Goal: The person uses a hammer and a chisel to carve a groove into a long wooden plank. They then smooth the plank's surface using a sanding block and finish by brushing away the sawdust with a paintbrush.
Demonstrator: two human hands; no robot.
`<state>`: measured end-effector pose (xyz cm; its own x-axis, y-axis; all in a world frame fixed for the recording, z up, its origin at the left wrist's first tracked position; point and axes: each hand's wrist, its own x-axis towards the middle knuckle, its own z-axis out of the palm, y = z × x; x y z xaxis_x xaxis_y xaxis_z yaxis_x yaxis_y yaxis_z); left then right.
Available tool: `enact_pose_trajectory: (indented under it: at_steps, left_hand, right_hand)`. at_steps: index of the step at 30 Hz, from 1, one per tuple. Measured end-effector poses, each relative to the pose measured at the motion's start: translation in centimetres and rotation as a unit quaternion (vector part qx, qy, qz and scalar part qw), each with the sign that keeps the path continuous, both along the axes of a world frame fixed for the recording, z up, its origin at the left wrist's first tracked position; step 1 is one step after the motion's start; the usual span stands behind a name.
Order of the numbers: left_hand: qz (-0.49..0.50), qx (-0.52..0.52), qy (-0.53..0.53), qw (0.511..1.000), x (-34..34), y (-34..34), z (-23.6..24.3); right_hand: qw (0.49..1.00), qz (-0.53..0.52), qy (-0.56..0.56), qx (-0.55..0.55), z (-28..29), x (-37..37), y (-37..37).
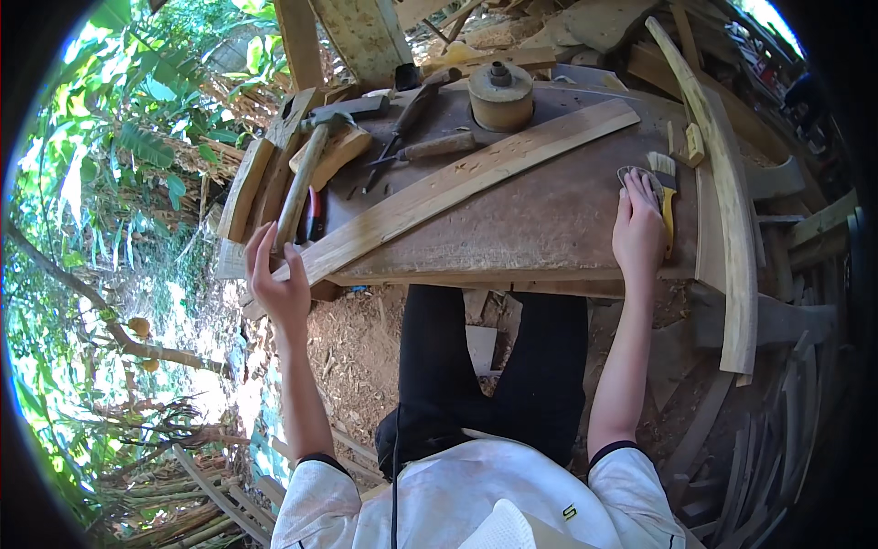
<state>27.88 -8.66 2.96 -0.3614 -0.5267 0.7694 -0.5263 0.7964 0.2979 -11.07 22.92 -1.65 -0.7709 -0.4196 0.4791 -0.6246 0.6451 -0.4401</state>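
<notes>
My left hand grips the lower left end of a long pale plank lying diagonally across the brown workbench. Just beside it lie a hammer with a wooden handle and a red-and-black handled tool. My right hand has its fingers closed over a small rounded object, mostly hidden, at the bench's right. A paintbrush with a yellow handle lies beside that hand.
Chisel-like tools, a cylindrical block and wood blocks crowd the bench's back and left. A long curved branch runs along the right side. Scrap wood is piled right; foliage stands left.
</notes>
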Motion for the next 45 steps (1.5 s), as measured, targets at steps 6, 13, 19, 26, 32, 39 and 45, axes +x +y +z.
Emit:
enact_pose_trajectory:
  at_steps: [6, 13, 19, 26, 32, 39, 45]
  left_hand:
    - [-0.210, 0.111, -0.161, 0.958, -5.4, 5.1, -0.9]
    - [-0.172, 0.103, -0.201, 0.959, -7.3, 4.0, -3.0]
    - [-0.178, 0.098, -0.208, 0.957, -7.1, 7.9, -3.1]
    - [-0.163, 0.105, -0.200, 0.961, -8.0, 10.2, -3.3]
    - [-0.164, 0.117, -0.196, 0.960, -8.0, 10.1, -3.5]
    - [-0.157, 0.108, -0.198, 0.961, -8.3, 10.4, -3.6]
    - [-0.156, 0.097, -0.189, 0.965, -8.8, 10.6, -3.6]
  right_hand:
    - [1.000, -0.004, -0.014, -0.008, 0.7, 0.3, 0.2]
    - [1.000, 0.005, -0.023, -0.007, 0.9, 0.5, -0.5]
    - [0.999, 0.015, -0.003, -0.049, 1.3, 1.0, -0.3]
    - [0.953, 0.294, 0.050, -0.051, 2.1, 9.0, -8.3]
    - [0.946, 0.321, -0.005, 0.031, 2.3, 8.8, -9.0]
    - [0.929, 0.368, 0.038, 0.033, 1.1, 10.6, -9.0]
    - [0.963, 0.262, 0.048, 0.038, 1.3, 8.4, -8.9]
